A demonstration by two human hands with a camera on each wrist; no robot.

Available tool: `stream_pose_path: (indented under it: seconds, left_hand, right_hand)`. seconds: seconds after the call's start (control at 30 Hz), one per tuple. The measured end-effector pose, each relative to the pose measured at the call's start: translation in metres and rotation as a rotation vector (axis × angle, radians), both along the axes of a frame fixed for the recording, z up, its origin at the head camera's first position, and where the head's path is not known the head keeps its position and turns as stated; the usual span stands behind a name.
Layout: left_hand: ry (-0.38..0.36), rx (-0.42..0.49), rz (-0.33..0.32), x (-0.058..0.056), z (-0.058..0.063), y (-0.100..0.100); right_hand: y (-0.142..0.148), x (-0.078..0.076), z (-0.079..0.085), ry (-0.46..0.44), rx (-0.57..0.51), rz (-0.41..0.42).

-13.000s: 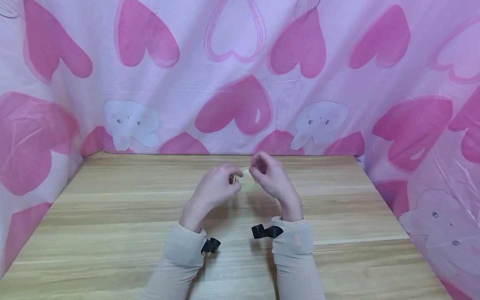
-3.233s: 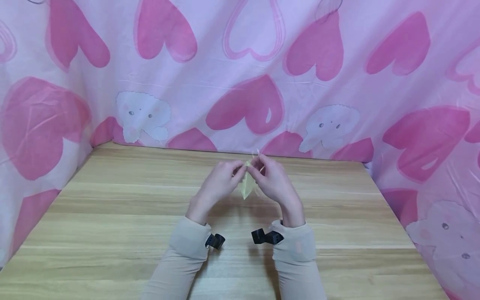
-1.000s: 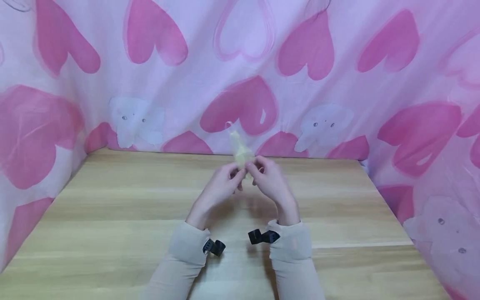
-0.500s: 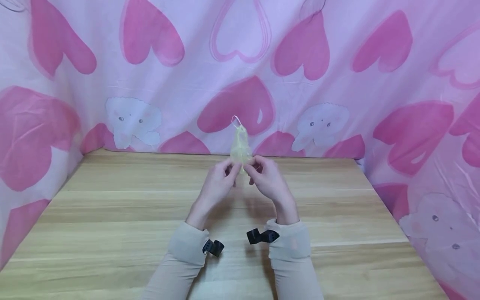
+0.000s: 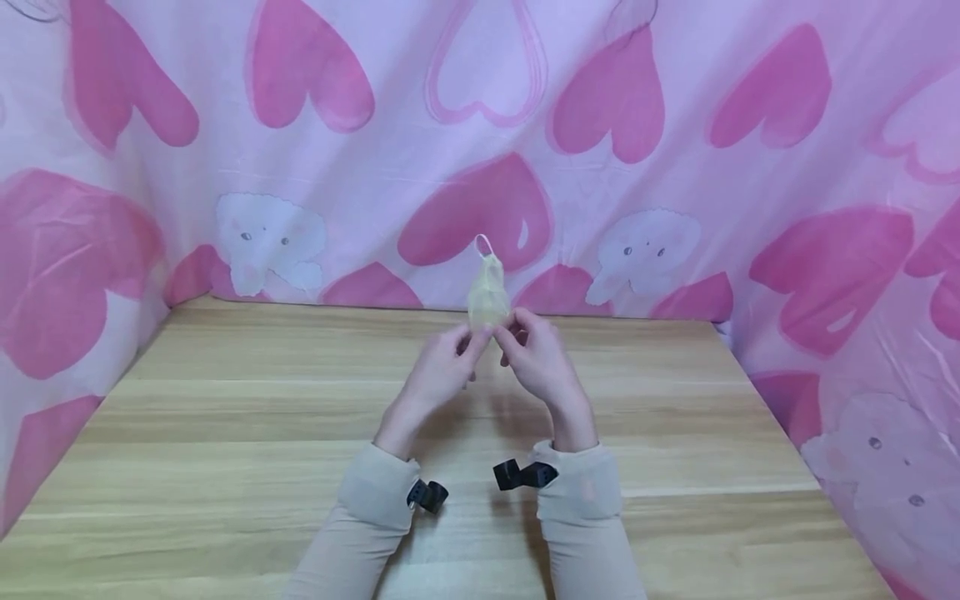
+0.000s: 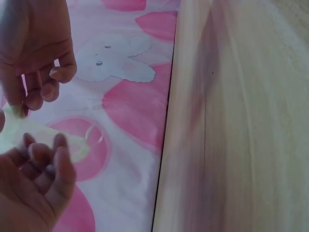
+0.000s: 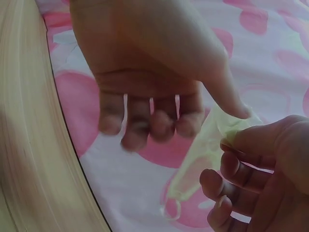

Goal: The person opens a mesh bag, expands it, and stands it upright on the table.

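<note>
In the head view both hands meet over the far middle of the table, around a small sheer pale yellow pouch [image 5: 488, 293]. The pouch stretches away from the fingers to a narrow end with a thin white loop [image 5: 483, 244]. My right hand [image 5: 538, 358] pinches its near end between thumb and forefinger, seen closely in the right wrist view, with the other fingers loosely curled. The left hand [image 5: 437, 367] touches that same end with its thumb [image 7: 236, 107]. Its other fingers [image 7: 161, 126], slightly blurred, hang relaxed beside the pouch, apart from the thumb.
Both hands are above a wooden table [image 5: 247, 467]. Behind its far edge and along both sides hangs a pink curtain [image 5: 360, 192] with hearts and white animal figures. A small black camera [image 5: 429, 496] sits at the left cuff, another [image 5: 523, 475] at the right.
Earlier the pouch was spread between separated hands, then a pointed corner hung toward the person. Now its loop end points away, and in the last second it has swung slightly right.
</note>
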State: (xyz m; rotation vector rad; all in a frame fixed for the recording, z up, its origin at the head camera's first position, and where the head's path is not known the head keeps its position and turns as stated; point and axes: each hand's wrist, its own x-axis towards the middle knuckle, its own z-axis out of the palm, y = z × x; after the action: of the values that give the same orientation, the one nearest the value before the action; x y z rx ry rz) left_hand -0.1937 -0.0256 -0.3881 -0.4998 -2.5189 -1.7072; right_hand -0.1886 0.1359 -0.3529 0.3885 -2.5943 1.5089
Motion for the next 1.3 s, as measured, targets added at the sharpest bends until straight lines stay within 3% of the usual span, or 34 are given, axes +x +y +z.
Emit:
stream_pose_path:
  seconds: [0.13, 0.3, 0.53, 0.87, 1.13, 1.3]
  left_hand:
    - [-0.042, 0.006, -0.035, -0.001, -0.0007, 0.0018]
    - [-0.071, 0.079, -0.054, -0.0018, 0.0018, -0.0008]
    - [-0.058, 0.132, -0.056, -0.0023, 0.0047, 0.0009]
    - [0.051, 0.093, 0.051, -0.0018, 0.0003, 0.0033]
    - [0.167, 0.068, 0.189, -0.0014, 0.0012, 0.0037]
    - [0.206, 0.099, 0.2, -0.0028, -0.0005, 0.0054]
  right_hand:
    - [-0.0006, 0.0003, 0.0005, 0.006, -0.001, 0.015]
    - [-0.0008, -0.0002, 0.0006, 0.009, 0.022, 0.026]
    - [-0.0001, 0.0004, -0.0004, 0.012, 0.044, 0.017]
    - [0.0004, 0.0017, -0.0007, 0.017, 0.049, -0.003]
    - [-0.0027, -0.0002, 0.0001, 0.09, 0.037, -0.014]
    - [-0.0032, 0.0002, 0.0003, 0.072, 0.017, -0.032]
